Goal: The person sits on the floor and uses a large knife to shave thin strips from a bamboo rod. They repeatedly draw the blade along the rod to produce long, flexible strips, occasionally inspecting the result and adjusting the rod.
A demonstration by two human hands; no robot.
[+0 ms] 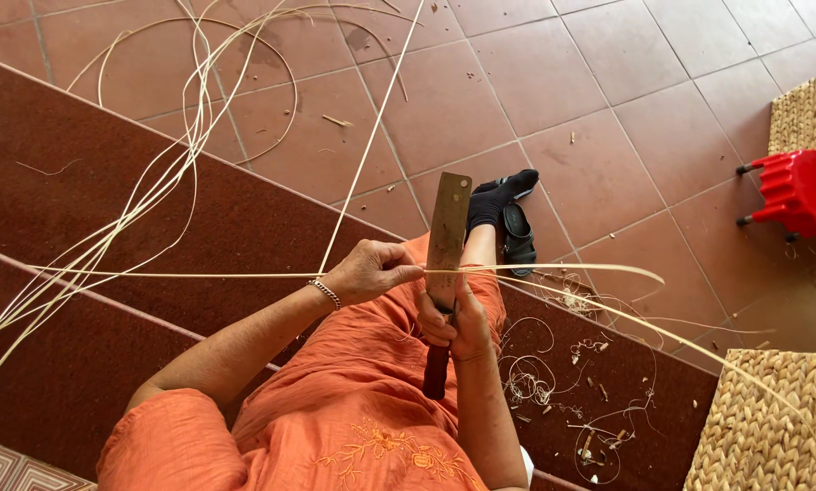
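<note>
I see the left hand at frame centre, fingers pinched on a thin pale strip that runs level from the left edge to the blade. The right hand, just right of it, is clenched around the dark handle of a cleaver; the blade stands upright, edge against the strip. Right of the blade the strip splits in two strands that spread toward the lower right. More strips fan across the upper left. Shavings lie on the dark step at lower centre. Woven baskets sit at lower right, a red stool at right edge.
</note>
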